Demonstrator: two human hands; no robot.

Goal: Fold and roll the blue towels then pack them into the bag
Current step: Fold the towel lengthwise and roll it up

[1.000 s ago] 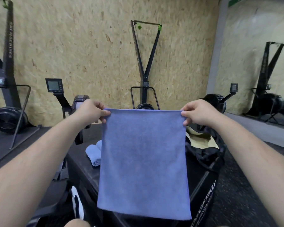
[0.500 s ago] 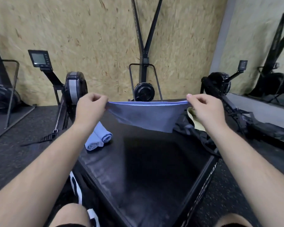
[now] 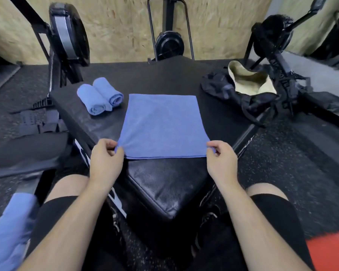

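Blue towel (image 3: pixel 161 126) lies flat at frame centre; left hand (image 3: pixel 106 159) and right hand (image 3: pixel 221 157) pinch its near corners (apart). Recommend folding with edges aligned.

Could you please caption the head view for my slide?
Left hand and right hand pinch near corners of a blue towel flat on a black box.

A folded blue towel (image 3: pixel 162 126) is spread flat on the black padded box (image 3: pixel 164 182), with its near corners pinched. Two rolled towels (image 3: pixel 100 96) are laid touching at its far left. The black bag (image 3: pixel 241 89) is slumped open at the far right.
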